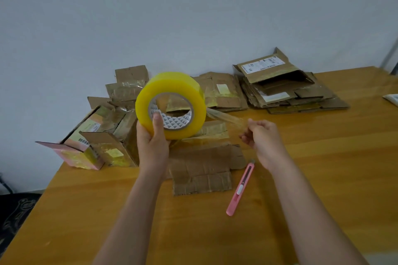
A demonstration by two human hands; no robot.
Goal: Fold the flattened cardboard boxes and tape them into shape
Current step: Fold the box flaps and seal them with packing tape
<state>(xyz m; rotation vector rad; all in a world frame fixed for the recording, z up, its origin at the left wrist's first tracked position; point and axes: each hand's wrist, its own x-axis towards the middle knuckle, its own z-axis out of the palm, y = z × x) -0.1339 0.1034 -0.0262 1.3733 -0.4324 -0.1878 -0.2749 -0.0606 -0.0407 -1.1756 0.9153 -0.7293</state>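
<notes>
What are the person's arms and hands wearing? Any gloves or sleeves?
No gloves and no sleeves show. Both forearms are bare right down to the bottom edge of the picture. The left hand and the right hand wear no rings, watch or bracelet that can be seen, and the visible left thumbnail is short and unpainted.

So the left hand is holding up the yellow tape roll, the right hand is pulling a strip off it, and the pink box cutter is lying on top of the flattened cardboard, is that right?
Not quite. In the head view the pink box cutter lies on the bare table beside the flattened cardboard, not on top of it. The rest holds: the left hand holds up the yellow tape roll and the right hand pulls a strip.
</notes>
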